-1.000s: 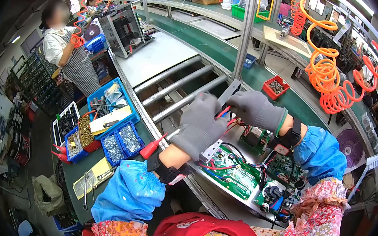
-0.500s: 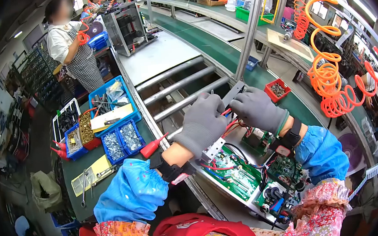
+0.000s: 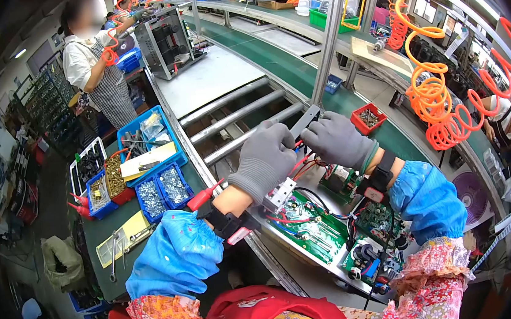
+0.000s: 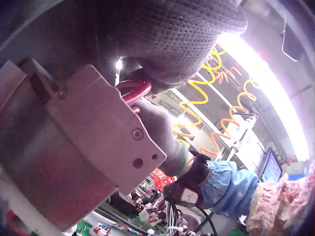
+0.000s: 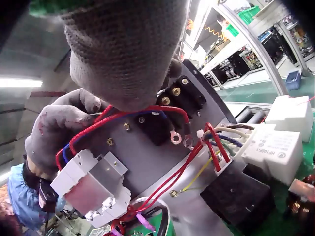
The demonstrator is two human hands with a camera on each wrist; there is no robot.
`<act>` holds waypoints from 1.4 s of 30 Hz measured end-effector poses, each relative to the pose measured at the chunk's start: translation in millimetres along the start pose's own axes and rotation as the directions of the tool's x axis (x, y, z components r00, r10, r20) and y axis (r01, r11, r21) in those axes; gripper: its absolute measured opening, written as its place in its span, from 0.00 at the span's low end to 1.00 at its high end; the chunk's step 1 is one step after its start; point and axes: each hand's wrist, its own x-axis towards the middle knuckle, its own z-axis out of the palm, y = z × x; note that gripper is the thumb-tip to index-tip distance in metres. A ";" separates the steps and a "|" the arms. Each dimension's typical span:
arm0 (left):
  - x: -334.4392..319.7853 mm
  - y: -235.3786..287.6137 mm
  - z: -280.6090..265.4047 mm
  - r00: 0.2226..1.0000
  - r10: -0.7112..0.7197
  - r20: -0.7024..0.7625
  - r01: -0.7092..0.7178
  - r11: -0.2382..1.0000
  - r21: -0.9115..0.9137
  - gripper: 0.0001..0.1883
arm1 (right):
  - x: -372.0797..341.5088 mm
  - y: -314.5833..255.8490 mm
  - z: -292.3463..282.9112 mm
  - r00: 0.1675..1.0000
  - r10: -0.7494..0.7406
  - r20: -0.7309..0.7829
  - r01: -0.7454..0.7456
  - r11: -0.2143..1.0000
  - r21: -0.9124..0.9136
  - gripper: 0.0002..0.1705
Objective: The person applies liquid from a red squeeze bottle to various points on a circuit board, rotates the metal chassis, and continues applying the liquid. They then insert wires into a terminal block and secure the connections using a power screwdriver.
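Observation:
A grey metal panel (image 5: 138, 164) stands upright, with black terminal blocks and brass screws on it. My gloved left hand (image 3: 266, 158) is at its left side; in the right wrist view the left hand (image 5: 61, 130) has bent fingers at the red cable (image 5: 88, 130) and a blue wire. My gloved right hand (image 3: 340, 142) is at the panel's upper part; the right hand (image 5: 125, 59) covers part of the terminal blocks, its fingertips hidden. Ring lugs (image 5: 175, 137) hang below it. A white switch block (image 5: 91, 189) is beside the cables.
Green circuit boards (image 3: 314, 230) lie in the chassis below my hands. To the left are blue bins of small hardware (image 3: 174, 186), a red-capped bottle (image 3: 204, 196) and wrenches (image 3: 114, 256). Metal rollers (image 3: 248, 143) run beyond; a red bin (image 3: 369, 119) is at the right.
My left hand has drawn slightly left, widening the gap between my hands. The head view has shifted a little. The person across the line now reaches an arm to the metal cabinet.

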 end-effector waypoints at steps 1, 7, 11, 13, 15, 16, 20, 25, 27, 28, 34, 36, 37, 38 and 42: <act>-0.9 0.3 -1.0 1.000 -0.002 0.003 0.002 1.000 0.003 0.07 | -0.8 1.2 2.3 1.000 -0.009 -0.010 0.009 1.000 0.008 0.10; -3.2 0.6 -0.8 1.000 0.007 0.009 -0.008 0.999 0.037 0.07 | 1.4 11.4 8.7 0.996 -0.082 -0.048 0.083 0.996 0.022 0.10; -2.3 -1.3 0.1 1.000 -0.012 0.007 0.012 1.000 -0.004 0.07 | -1.9 3.8 12.7 0.985 0.172 0.028 -0.174 0.973 0.152 0.08; -1.6 -1.9 -0.5 1.000 -0.012 0.010 0.012 1.000 -0.001 0.07 | -3.0 -0.3 5.7 0.981 0.194 0.010 -0.191 0.957 0.220 0.08; -1.4 -2.7 -1.5 1.000 -0.015 -0.005 0.015 1.000 -0.005 0.07 | -2.7 -4.9 0.2 0.980 0.200 0.009 -0.195 0.945 0.262 0.09; -1.7 -2.5 -1.0 1.000 -0.015 -0.014 0.014 1.000 -0.010 0.07 | -4.1 -8.7 -1.9 0.980 0.201 0.018 -0.198 0.942 0.272 0.10; 0.4 -2.5 -0.5 1.000 -0.020 -0.004 0.020 1.000 0.001 0.07 | -4.2 -18.5 -9.3 0.978 0.185 0.096 -0.204 0.944 0.260 0.12; -0.3 -0.7 -2.6 0.999 -0.038 0.029 0.039 0.999 -0.014 0.07 | -1.5 -10.1 -8.8 0.931 0.289 0.221 -0.318 0.942 0.105 0.12; 0.3 0.8 -4.4 0.998 -0.046 0.049 0.046 0.999 -0.004 0.08 | -5.1 -6.0 -3.4 0.900 0.415 0.132 -0.434 0.833 0.344 0.11; 0.1 3.6 -5.9 0.997 -0.053 0.064 0.052 0.999 0.008 0.09 | -5.4 -5.1 -2.4 0.871 0.480 0.100 -0.468 0.754 0.461 0.10; -0.2 3.2 -4.6 0.997 -0.030 0.066 0.026 0.998 0.063 0.11 | -7.5 -4.9 7.0 0.772 0.605 0.195 -0.550 0.480 0.684 0.10; 0.5 3.0 -3.9 0.997 -0.032 0.066 0.028 0.998 0.061 0.11 | -5.7 -7.4 7.0 0.767 0.623 0.153 -0.541 0.499 0.678 0.10; -0.1 2.6 -3.8 0.997 -0.036 0.066 0.032 0.998 0.049 0.10 | -4.7 -9.4 6.6 0.767 0.627 0.132 -0.534 0.511 0.673 0.10; -0.5 2.2 -3.8 0.997 -0.039 0.066 0.037 0.999 0.039 0.10 | -4.3 -10.8 6.1 0.768 0.631 0.110 -0.527 0.524 0.670 0.09; 0.1 -1.0 -1.9 0.999 -0.021 0.046 0.020 0.999 0.032 0.09 | -4.1 -10.5 10.1 0.805 0.592 0.027 -0.475 0.618 0.626 0.08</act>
